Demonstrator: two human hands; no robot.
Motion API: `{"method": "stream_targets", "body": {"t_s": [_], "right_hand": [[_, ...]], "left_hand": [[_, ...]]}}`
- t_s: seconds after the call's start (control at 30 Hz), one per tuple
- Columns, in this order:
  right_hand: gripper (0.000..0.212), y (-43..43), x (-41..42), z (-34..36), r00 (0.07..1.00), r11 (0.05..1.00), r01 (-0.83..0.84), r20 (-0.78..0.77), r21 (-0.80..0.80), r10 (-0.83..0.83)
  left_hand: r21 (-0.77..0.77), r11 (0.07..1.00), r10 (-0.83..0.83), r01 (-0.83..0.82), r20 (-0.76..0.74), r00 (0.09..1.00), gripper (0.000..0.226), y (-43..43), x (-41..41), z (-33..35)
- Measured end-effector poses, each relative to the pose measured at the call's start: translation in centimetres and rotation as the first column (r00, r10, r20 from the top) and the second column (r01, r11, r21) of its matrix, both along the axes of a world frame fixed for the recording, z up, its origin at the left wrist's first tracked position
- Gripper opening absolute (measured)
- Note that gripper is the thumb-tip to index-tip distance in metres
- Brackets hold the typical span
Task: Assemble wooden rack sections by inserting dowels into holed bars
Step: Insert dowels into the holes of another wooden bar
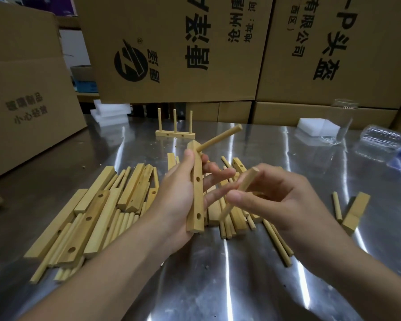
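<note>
My left hand (178,195) grips a holed wooden bar (196,193), held nearly upright above the metal table (229,274). One dowel (220,137) sticks out of the bar's top hole, pointing up and to the right. Two more holes show on the bar's face. My right hand (278,198) pinches a loose dowel (241,188) between thumb and fingers, its lower end close to the bar's right side. A pile of bars and dowels (97,209) lies on the table to the left and behind my hands.
A finished section with three upright dowels (175,129) stands at the back. Cardboard boxes (183,47) wall the table's far and left sides. White foam blocks (317,127), a clear glass (344,121) and a plastic bottle (384,141) lie at the right. Loose pieces (354,212) rest nearby.
</note>
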State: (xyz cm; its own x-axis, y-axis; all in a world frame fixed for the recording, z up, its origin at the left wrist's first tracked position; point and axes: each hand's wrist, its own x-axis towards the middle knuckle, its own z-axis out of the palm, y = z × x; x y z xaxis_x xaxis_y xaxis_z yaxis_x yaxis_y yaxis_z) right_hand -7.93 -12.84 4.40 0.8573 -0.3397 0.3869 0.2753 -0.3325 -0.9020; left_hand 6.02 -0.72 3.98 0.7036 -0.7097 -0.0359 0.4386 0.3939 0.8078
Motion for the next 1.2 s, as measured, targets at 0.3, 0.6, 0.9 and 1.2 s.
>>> {"method": "stream_targets", "body": {"t_s": [0.3, 0.6, 0.9, 1.2], "right_hand": [[0.012, 0.2, -0.1, -0.4, 0.986, 0.996, 0.075, 0.149, -0.038, -0.069], [0.008, -0.2, -0.3, -0.1, 0.983, 0.953, 0.179, 0.075, -0.243, -0.165], [0.017, -0.3, -0.5, 0.3, 0.975, 0.747, 0.22, 0.112, -0.628, -0.192], [0.019, 0.0, -0.6, -0.2, 0.981, 0.621, 0.187, 0.118, -0.762, -0.151]], "left_hand": [[0.014, 0.997, -0.073, 0.073, 0.059, 0.996, 0.045, -0.2, -0.5, -0.7], [-0.117, 0.972, -0.214, 0.206, -0.059, 0.975, 0.044, 0.1, -0.5, -0.3], [-0.017, 0.986, -0.16, 0.166, 0.181, 0.97, 0.045, 0.2, -0.4, -0.4], [0.119, 0.987, -0.153, 0.107, 0.514, 0.844, 0.045, 0.3, -1.3, -0.8]]}}
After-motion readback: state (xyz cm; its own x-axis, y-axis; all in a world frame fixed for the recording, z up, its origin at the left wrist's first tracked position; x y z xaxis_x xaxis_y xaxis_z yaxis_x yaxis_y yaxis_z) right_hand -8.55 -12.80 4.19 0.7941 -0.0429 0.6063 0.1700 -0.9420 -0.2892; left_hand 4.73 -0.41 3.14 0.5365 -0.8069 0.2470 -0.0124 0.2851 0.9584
